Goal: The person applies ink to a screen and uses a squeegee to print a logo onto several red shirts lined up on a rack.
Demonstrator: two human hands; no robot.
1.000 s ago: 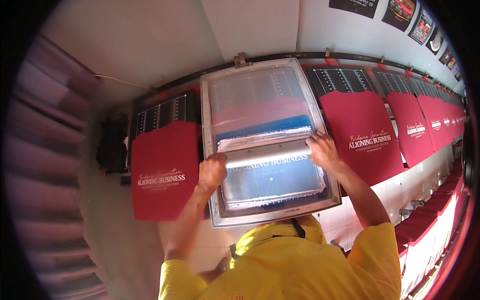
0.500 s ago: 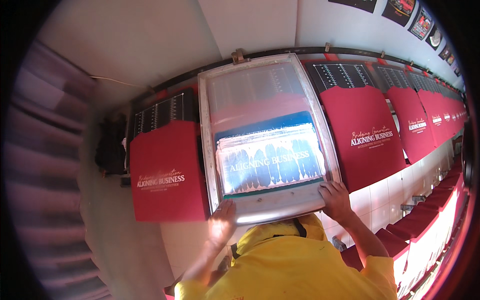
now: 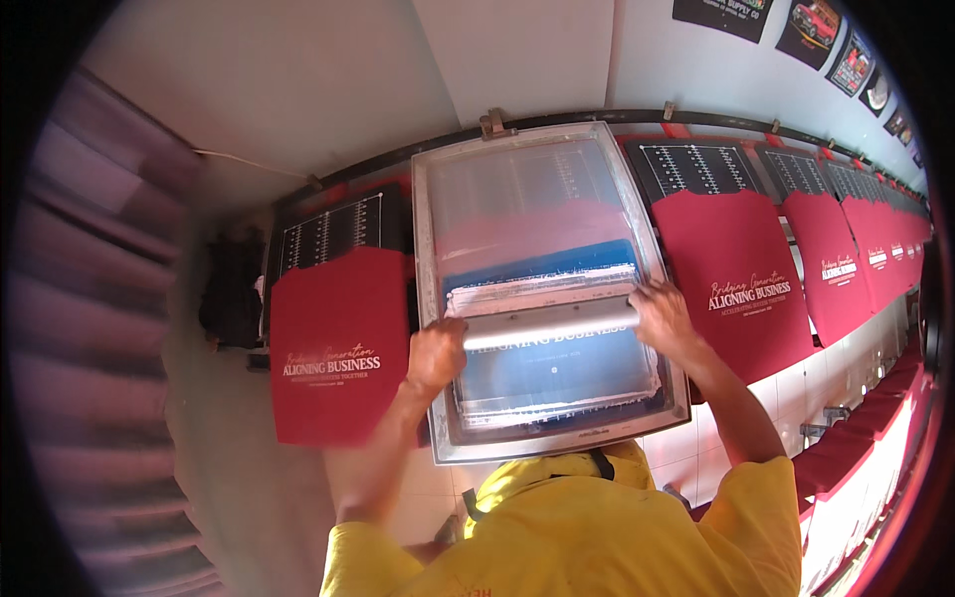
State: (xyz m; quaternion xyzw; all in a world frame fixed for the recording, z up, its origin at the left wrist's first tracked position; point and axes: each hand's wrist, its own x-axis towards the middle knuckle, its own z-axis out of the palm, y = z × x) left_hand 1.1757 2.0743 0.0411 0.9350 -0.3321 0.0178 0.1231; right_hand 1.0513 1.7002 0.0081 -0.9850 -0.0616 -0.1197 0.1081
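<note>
A metal-framed printing screen (image 3: 557, 444) lies in front of me, with blue stencil mesh (image 3: 537, 383) in its nearer half. Across the mesh I hold a long silver-grey squeegee (image 3: 552, 317), one end in each hand. My left hand (image 3: 436, 355) is closed round its left end, and my right hand (image 3: 665, 318) grips its right end. White ink lies in streaks beyond the squeegee and along the near edge of the stencil. Part of the white lettering is hidden under the bar. A red shirt shows faintly through the far mesh.
A red printed shirt (image 3: 338, 398) lies on a black board (image 3: 328, 234) to the left. Another printed shirt (image 3: 736, 244) is at the right, followed by several more along the rail (image 3: 378, 154). Red fabric (image 3: 846, 448) hangs lower right; a purple curtain (image 3: 99, 348) is far left.
Both hands have moved the squeegee away from me, from the screen's near end to its middle. The near stencil, streaked with white before, now looks mostly blue. The view has shifted slightly.
</note>
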